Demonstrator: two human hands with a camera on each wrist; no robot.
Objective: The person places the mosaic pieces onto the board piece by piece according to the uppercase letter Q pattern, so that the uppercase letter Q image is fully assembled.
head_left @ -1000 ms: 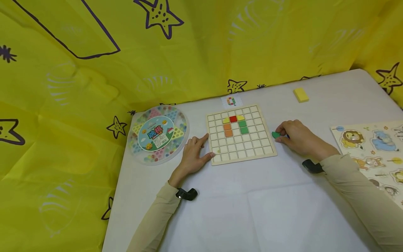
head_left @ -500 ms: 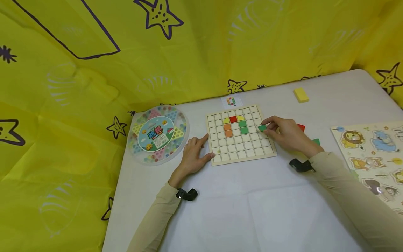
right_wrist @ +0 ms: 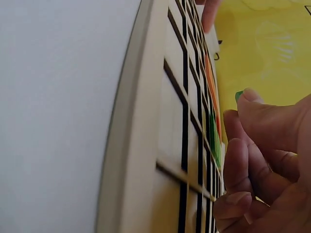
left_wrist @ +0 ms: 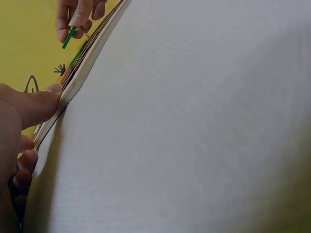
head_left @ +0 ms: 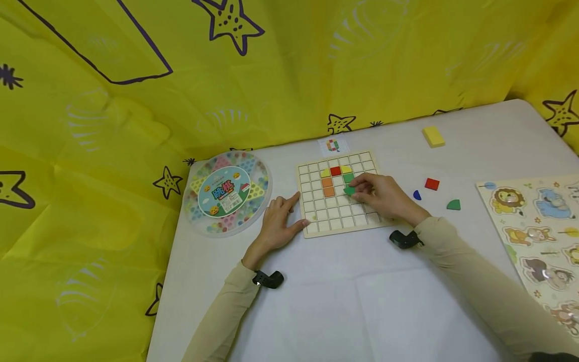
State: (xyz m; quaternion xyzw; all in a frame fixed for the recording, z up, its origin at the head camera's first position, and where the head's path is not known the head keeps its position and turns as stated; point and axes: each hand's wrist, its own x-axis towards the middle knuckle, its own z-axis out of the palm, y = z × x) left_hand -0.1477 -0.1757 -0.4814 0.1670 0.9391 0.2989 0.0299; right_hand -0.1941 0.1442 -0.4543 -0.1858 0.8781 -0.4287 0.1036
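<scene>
Along the left edge of the grid board (head_left: 334,231), your left hand (head_left: 275,221) is bracing with thumb and index finger spread, gripping nothing; keeping that contact light should steady the board. Right of the two orange squares (head_left: 327,187), the green tile (head_left: 349,191) is hanging just above the board; keeping it level until it touches would likely seat it cleanly. Reaching over the board's right edge, your right hand (head_left: 382,195) is pinching it between thumb and fingertips.

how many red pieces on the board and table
2: one red piece on the grid board, between two yellow pieces, a loose red piece on the table right of the board, near the blue piece. More could be hidden under the right hand.
</scene>
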